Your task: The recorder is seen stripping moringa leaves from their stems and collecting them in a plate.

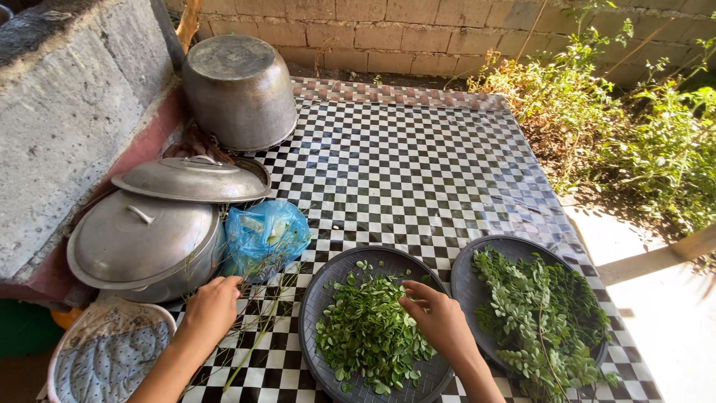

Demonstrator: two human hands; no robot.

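Note:
My left hand (211,307) rests on the checkered tabletop (403,172), fingers curled on thin bare green stems (257,336) just below a blue plastic bag (265,235). My right hand (440,321) hovers over a dark round tray (321,298) heaped with small plucked green leaves (369,332), fingertips pinched together among them. Beside it on the right, a second dark tray (466,265) holds leafy sprigs (541,313) still on their stems.
Two lidded metal pots (149,239) sit at the left, with an upturned metal pot (239,89) behind them. A patterned cloth in a basin (108,351) lies at the bottom left. A concrete wall (67,112) runs along the left; green bushes (641,142) grow on the right.

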